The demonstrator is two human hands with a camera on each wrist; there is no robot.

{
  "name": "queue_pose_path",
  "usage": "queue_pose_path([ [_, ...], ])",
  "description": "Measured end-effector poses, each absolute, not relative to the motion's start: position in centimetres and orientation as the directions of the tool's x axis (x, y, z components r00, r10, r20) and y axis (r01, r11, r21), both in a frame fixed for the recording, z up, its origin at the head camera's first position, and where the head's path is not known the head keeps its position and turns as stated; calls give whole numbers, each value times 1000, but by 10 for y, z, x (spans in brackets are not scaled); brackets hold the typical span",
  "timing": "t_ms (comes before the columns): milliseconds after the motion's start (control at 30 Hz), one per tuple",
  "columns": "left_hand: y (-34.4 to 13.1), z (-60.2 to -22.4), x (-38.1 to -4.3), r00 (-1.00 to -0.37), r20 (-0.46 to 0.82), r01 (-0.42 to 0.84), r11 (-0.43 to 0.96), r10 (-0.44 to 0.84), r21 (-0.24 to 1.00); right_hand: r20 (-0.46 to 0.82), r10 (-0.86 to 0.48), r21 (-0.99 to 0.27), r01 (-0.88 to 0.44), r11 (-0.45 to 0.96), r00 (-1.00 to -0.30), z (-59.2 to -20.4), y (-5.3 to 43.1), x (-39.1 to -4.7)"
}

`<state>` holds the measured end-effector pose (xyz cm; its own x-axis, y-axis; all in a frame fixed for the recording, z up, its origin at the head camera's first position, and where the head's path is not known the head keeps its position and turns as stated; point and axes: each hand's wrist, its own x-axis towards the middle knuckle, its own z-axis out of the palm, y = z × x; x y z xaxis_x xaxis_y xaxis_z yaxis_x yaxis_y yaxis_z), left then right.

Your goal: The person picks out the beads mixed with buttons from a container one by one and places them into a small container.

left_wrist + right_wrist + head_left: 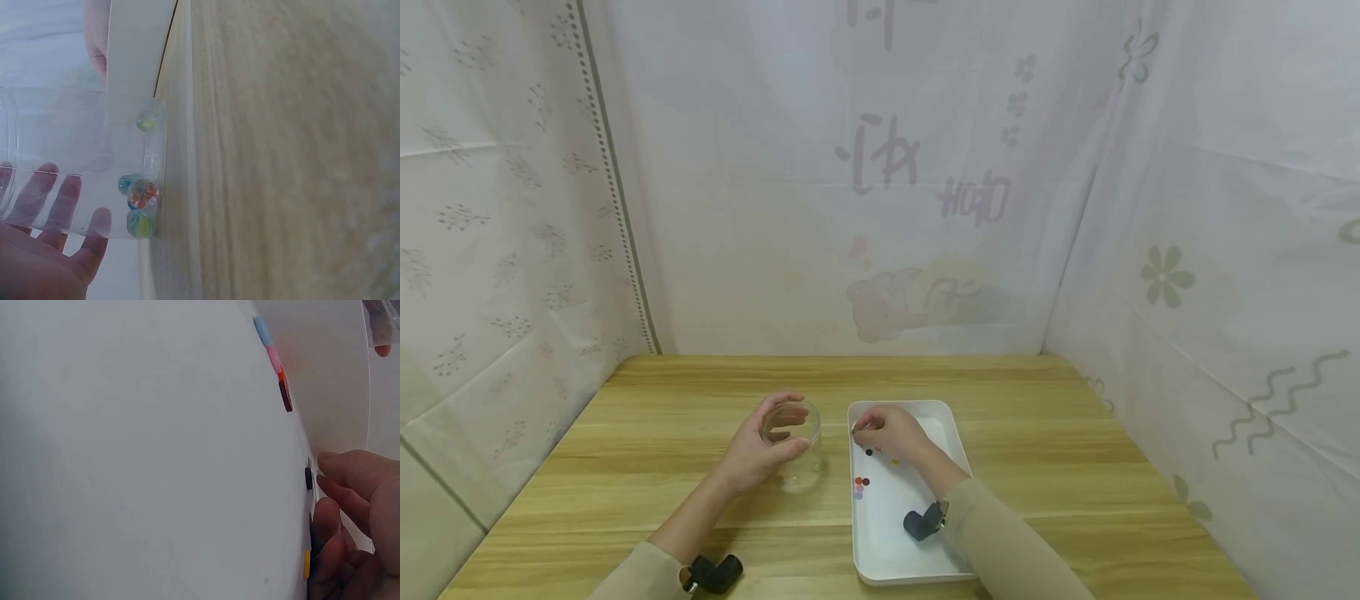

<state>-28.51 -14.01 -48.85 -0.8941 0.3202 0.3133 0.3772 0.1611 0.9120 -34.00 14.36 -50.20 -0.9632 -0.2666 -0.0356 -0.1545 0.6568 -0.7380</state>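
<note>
A clear plastic jar stands on the table, and my left hand grips it from the left, thumb in front and fingers behind. In the left wrist view several glass marbles lie at the jar's bottom. My right hand reaches into a white tray at its far left side. Its thumb and forefinger pinch a small greyish thing, mostly hidden by the fingertips. Beneath that hand lie a black disc and a yellow disc.
Nearer me, along the tray's left wall, sit a red-orange disc, a dark red disc, a pink disc and a light blue disc. The wooden table is bounded by pale printed curtains.
</note>
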Motion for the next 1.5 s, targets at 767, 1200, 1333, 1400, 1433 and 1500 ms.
queue_pose_path([
  [767, -138, -487, -284, -906, 282, 343, 156, 315, 926, -62, -268, -777, -122, 618, -962, -484, 152, -339],
  [1200, -140, -487, -283, -903, 285, 348, 159, 321, 924, 32, -200, -874, -124, 469, -979, -473, 150, -336],
  [1333, -140, -487, -284, -899, 293, 356, 155, 327, 921, 40, -201, -897, -124, 425, -979, -470, 149, -335],
  [1400, -141, -487, -284, -899, 293, 356, 157, 326, 921, 41, -205, -902, -124, 414, -978, -469, 148, -335],
  [1433, -141, -487, -284, -900, 291, 354, 157, 323, 922, 42, -206, -903, -126, 410, -978, -468, 148, -334],
  [1500, -141, -487, -284, -901, 291, 355, 163, 323, 920, 46, -210, -908, -129, 399, -977, -467, 147, -333],
])
